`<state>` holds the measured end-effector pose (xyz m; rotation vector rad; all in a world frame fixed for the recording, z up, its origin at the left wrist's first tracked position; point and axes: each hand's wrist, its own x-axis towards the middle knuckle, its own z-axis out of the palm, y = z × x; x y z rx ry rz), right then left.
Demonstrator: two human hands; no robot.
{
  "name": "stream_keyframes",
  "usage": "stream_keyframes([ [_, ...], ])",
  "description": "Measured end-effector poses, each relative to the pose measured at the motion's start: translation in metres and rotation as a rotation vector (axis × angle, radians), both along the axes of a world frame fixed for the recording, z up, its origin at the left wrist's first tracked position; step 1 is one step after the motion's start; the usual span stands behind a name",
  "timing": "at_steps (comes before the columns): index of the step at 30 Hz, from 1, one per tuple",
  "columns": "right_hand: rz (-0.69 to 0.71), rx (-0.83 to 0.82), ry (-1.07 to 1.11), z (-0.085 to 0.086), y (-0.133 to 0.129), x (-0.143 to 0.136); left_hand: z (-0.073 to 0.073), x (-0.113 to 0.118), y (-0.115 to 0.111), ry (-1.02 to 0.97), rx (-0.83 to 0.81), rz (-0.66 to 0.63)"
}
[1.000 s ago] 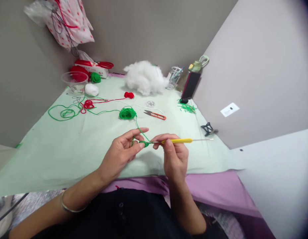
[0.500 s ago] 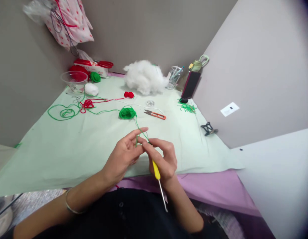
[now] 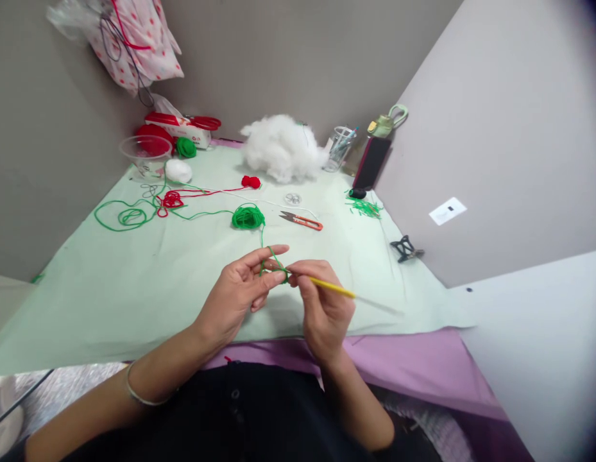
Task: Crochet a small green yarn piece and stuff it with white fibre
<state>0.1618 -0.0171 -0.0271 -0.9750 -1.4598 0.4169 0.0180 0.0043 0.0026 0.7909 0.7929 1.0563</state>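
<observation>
My right hand (image 3: 329, 308) is closed on a crochet hook (image 3: 332, 286) with a yellow handle, whose metal shaft sticks out to the right, blurred. The hook's tip meets a small piece of green crochet work (image 3: 284, 276). That piece is pinched between the thumb and a finger of my left hand (image 3: 237, 289), whose index finger is stretched out with green yarn (image 3: 262, 234) over it. The strand runs up to a wound bundle of green yarn (image 3: 248, 217) on the table. Part of the green piece is hidden by my fingers.
Thread snips (image 3: 301, 221) lie beyond my hands, near a small round clear case (image 3: 292, 199). White stuffing (image 3: 283, 149), a cup of tools (image 3: 340, 149) and a phone (image 3: 372, 163) stand at the back. Red yarn (image 3: 172, 199) and a plastic tub (image 3: 146, 157) are left; a black stand (image 3: 406, 249) is right.
The crochet hook has swung from pointing down toward my body to lying nearly level, its free end to the right. My right hand has turned with it; my left hand keeps its place.
</observation>
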Motion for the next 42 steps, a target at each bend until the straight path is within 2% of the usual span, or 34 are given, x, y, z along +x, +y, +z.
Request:
stream_keyframes([
  [2,-0.067,0.126,-0.167,-0.005,-0.002,0.0,-0.002,0.0,0.001,-0.042,-0.046,-0.014],
  [4,-0.102,0.177,-0.223,-0.006,-0.002,0.001,-0.003,-0.001,0.003,-0.109,-0.13,-0.086],
  [7,-0.071,0.055,-0.003,0.0,0.001,0.005,-0.003,-0.004,0.007,-0.197,-0.194,-0.141],
  [10,0.045,-0.085,0.287,0.006,0.004,0.006,-0.002,-0.006,0.008,-0.18,-0.137,-0.096],
  [12,0.116,-0.142,0.314,0.008,0.005,0.004,-0.002,-0.005,0.006,-0.124,-0.088,-0.078],
  [15,0.122,-0.18,0.271,0.005,0.005,0.002,-0.002,-0.002,0.002,-0.057,-0.035,-0.072],
  [21,0.194,-0.303,0.487,0.001,0.008,0.007,-0.002,-0.005,0.001,-0.006,-0.013,-0.064],
  [24,0.216,-0.292,0.495,0.002,0.007,0.009,-0.001,-0.006,0.001,0.014,-0.009,-0.055],
  [29,0.163,-0.184,0.323,0.008,-0.002,0.01,0.0,-0.008,0.0,0.067,0.036,-0.01],
  [33,0.059,-0.04,0.011,0.008,-0.008,0.01,-0.005,-0.008,-0.001,0.111,0.109,0.034],
  [36,0.028,0.138,-0.217,0.001,-0.006,0.008,-0.007,-0.006,-0.002,0.112,0.155,0.067],
  [39,-0.079,0.295,-0.371,-0.009,-0.002,0.004,-0.005,-0.004,-0.001,0.003,0.041,0.017],
  [42,-0.117,0.298,-0.288,-0.01,0.0,0.003,-0.003,-0.006,0.003,-0.137,-0.155,-0.128],
])
